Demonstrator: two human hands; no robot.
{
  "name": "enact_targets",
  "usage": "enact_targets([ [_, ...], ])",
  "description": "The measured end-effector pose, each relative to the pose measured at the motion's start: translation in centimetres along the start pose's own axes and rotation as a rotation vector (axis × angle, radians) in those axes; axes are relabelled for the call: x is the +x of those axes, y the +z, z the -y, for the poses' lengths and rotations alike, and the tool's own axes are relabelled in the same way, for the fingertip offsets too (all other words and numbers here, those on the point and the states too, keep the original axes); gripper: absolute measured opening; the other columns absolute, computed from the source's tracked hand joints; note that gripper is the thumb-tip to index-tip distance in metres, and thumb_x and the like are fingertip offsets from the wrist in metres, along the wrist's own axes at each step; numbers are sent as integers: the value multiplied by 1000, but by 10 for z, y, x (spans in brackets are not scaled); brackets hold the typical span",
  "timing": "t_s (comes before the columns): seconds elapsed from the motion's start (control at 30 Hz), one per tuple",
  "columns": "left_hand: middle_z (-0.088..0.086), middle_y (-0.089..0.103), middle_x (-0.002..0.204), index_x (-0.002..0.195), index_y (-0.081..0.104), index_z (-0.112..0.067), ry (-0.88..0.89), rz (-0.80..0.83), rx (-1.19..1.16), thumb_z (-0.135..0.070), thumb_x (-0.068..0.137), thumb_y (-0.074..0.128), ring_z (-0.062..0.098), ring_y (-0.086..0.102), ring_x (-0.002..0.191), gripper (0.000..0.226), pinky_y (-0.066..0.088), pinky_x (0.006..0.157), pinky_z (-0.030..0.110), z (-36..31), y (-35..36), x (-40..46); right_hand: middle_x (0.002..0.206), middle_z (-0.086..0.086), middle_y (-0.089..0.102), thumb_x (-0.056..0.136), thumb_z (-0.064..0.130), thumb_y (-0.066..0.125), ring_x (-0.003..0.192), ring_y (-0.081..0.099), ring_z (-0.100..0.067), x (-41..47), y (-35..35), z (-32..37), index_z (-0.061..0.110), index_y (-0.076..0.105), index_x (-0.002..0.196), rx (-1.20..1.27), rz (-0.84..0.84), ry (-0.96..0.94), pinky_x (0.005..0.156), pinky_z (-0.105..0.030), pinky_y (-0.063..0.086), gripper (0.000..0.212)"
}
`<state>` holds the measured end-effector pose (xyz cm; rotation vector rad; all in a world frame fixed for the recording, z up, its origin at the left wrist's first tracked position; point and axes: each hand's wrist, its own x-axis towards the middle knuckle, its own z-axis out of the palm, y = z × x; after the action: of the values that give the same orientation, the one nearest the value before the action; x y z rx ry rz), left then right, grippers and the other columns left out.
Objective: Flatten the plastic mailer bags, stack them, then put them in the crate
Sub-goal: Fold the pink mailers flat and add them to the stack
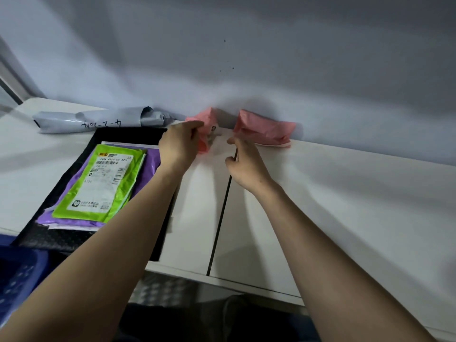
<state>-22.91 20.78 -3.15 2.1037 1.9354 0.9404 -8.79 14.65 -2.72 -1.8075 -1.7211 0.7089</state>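
Observation:
My left hand [179, 144] grips a crumpled pink mailer bag [206, 120] near the wall at the back of the white table [320, 193]. Just right of that bag, my right hand [243, 161] hovers with fingers apart and empty. A second crumpled pink mailer bag [265, 128] lies against the wall further right. On the left sits a flat stack: a green mailer bag [103, 183] on a purple one [145, 169], on a large black bag [74, 235]. A rolled grey mailer bag [98, 120] with handwriting lies behind the stack.
A blue crate [17, 280] stands below the table's front left corner. A dark seam [222, 211] runs front to back through the tabletop. A pale wall [246, 58] closes the back. A window frame [12, 77] shows at far left.

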Motion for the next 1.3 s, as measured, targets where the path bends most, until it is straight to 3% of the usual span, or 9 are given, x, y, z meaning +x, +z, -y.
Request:
enact_targets([
  [0.2,8,70,98,96,68,-14,-113,-9,-533,-2,86,37,18,60,88,35,47,78,29,-18,-30,1,115,-20,54,91,12,48,110,51,-35,-1,-6,10,0,54,113,177,-218,-5,91,-42,45,26],
  [0.3,4,64,76,73,66,-32,-262,34,-755,-12,74,37,21,57,79,35,48,74,39,-16,-41,-17,104,-11,48,97,12,42,98,48,-24,-12,-18,20,1,49,107,354,-324,7,79,-29,38,16],
  [0.47,13,66,89,78,64,-26,-350,41,-891,-12,69,36,31,63,87,33,53,87,55,-24,-71,-51,97,-12,49,97,10,38,88,47,-22,-40,-34,35,11,35,91,524,-414,42,72,-27,32,7],
  [0.57,9,65,89,92,63,-21,-259,28,-830,-9,79,36,27,60,82,32,51,77,36,-25,-85,-64,102,-9,53,94,11,43,91,49,-22,-56,-47,35,13,43,94,447,-394,12,69,-23,30,2],
  [0.73,-15,56,48,108,60,-11,-157,108,-813,-1,93,48,-2,44,43,22,35,44,12,-30,-97,-78,107,-2,59,94,21,52,97,54,-12,-80,-57,29,11,59,111,366,-223,-38,75,-11,39,21],
  [0.87,11,63,74,91,63,-21,-144,179,-854,-7,92,56,16,53,67,16,42,55,20,-45,-104,-78,104,5,66,95,35,51,102,60,-11,-84,-50,29,19,63,107,393,55,-29,92,-26,44,24],
  [0.97,9,63,74,85,64,-20,-193,189,-895,-4,92,55,20,54,69,19,43,59,22,-51,-99,-75,80,10,63,95,36,50,82,58,-10,-81,-49,31,13,66,104,373,120,-56,83,-30,44,29],
  [1.13,12,63,80,89,66,-11,-341,193,-942,-12,91,56,17,55,67,10,46,59,19,-55,-89,-70,61,10,53,93,26,56,56,49,1,-73,-50,30,6,66,91,388,28,-38,65,-23,39,22],
  [1.3,7,66,113,119,59,-9,-491,336,-997,-43,99,35,20,63,100,46,52,85,34,-53,-88,-67,73,-2,64,91,20,56,75,60,-19,-64,-57,27,16,62,72,490,-207,51,77,-36,49,20],
])
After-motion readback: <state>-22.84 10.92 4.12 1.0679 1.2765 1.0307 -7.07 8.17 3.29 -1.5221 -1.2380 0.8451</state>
